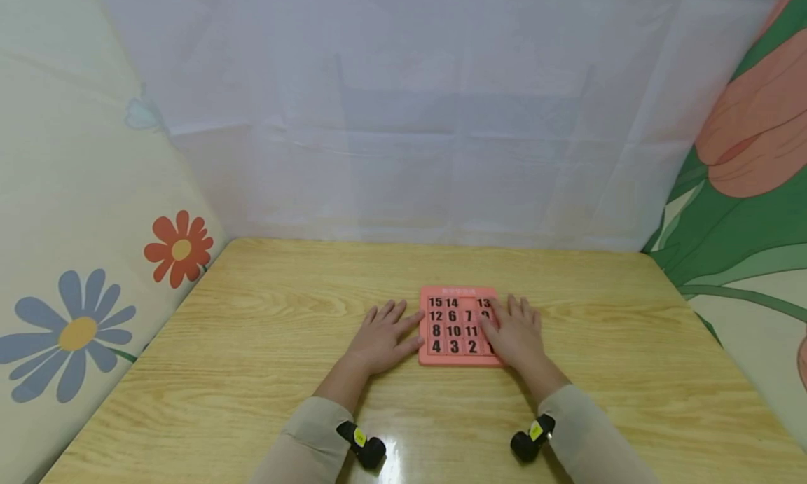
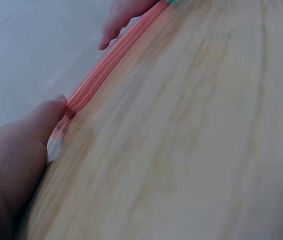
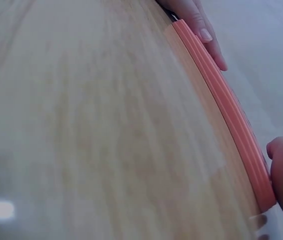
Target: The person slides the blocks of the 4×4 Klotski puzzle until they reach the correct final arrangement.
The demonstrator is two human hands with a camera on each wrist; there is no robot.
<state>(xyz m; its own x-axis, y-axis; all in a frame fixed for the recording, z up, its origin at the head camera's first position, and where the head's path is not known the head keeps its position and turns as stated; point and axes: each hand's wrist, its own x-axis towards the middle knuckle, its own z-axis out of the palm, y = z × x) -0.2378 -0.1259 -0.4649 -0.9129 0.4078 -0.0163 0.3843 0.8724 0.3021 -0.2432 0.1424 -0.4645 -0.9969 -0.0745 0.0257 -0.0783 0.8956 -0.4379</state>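
Puzzle (image 1: pixel 455 328) partly under right hand (image 1: pixel 518 335)

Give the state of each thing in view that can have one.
Number puzzle: flat on the wooden table, one slot empty in the top row, between 14 and 13.
Left hand: fingers extended, at the puzzle's left edge.
Right hand: fingers extended, over the puzzle's right side.
Wrist cameras: both worn.
White backdrop: hanging, creased.

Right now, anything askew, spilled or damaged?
Nothing stands out. The pink number puzzle lies flat on the table; its visible gap, between 14 and 13, looks normal. The right hand partly covers right-column tiles.
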